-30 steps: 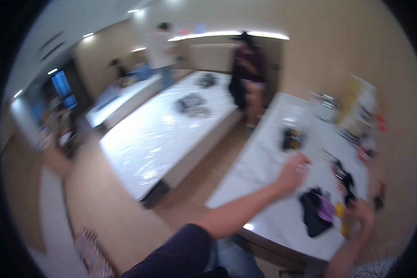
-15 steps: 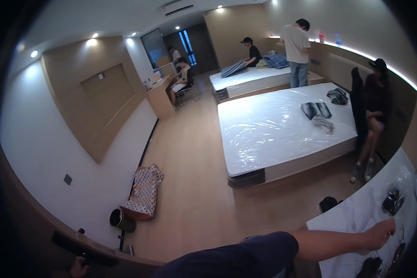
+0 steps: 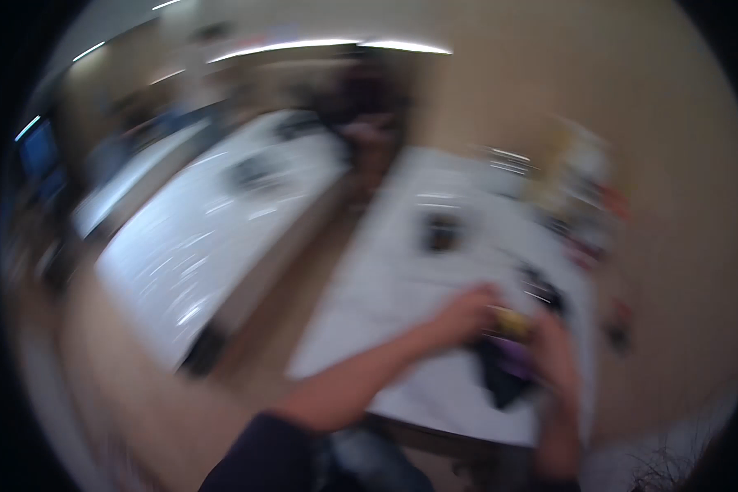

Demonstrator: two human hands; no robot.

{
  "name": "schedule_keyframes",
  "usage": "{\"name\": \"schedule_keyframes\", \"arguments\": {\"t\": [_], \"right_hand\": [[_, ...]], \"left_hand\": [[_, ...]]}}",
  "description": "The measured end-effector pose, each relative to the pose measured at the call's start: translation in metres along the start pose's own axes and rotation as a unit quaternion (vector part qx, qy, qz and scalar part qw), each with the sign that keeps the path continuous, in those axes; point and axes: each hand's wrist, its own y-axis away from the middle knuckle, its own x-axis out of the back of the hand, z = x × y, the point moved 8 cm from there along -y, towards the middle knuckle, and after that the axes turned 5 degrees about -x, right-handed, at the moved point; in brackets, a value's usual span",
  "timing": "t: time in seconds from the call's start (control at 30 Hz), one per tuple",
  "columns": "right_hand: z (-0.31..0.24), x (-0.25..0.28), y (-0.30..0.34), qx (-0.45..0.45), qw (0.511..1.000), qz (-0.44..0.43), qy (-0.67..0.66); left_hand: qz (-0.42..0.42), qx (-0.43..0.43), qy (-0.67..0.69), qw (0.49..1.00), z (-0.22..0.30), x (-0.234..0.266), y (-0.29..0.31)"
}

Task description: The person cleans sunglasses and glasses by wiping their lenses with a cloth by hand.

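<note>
Small yellow object (image 3: 512, 321) lies between left hand (image 3: 465, 314) and right hand (image 3: 556, 351); either grip's state unreadable through blur.

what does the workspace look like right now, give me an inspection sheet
surface: white table, heavily motion blurred
job's things: dark cloth with a purple patch, small yellow thing between the hands
clutter: dark item mid-table, mixed items along the far edge, too blurred to name
grippers: left hand and right hand at the cloth; grip unclear
cables: nothing seen
surroundings: white bed to the left, wood floor, beige wall
</note>
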Motion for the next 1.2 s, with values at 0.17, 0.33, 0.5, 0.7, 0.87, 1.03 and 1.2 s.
{"name": "schedule_keyframes", "arguments": {"t": [0.17, 0.33, 0.5, 0.7, 0.87, 1.03, 1.2], "right_hand": [[-0.012, -0.003, -0.024, 0.153, 0.986, 0.059, 0.032], [0.022, 0.031, 0.009, 0.102, 0.992, 0.07, -0.005], [0.02, 0.021, 0.005, 0.109, 0.991, 0.07, -0.02], [0.032, 0.02, -0.007, 0.094, 0.99, 0.072, -0.076], [0.036, 0.039, -0.005, 0.044, 0.986, 0.038, -0.154], [0.048, 0.041, -0.005, 0.06, 0.978, 0.036, -0.195], [0.026, 0.026, -0.013, 0.129, 0.978, -0.013, -0.166]], "left_hand": [[0.055, -0.06, -0.042, 0.996, 0.082, 0.059, -0.022], [-0.009, -0.009, -0.018, 1.0, 0.095, 0.008, -0.043], [-0.029, 0.021, -0.042, 0.998, 0.089, 0.013, -0.038], [0.008, 0.069, -0.05, 0.996, 0.057, 0.026, -0.033], [0.057, 0.085, -0.02, 0.995, 0.037, 0.037, -0.034], [0.07, 0.112, 0.068, 0.989, 0.02, 0.039, -0.038], [0.14, 0.098, 0.091, 0.981, 0.012, 0.077, -0.027]]}}
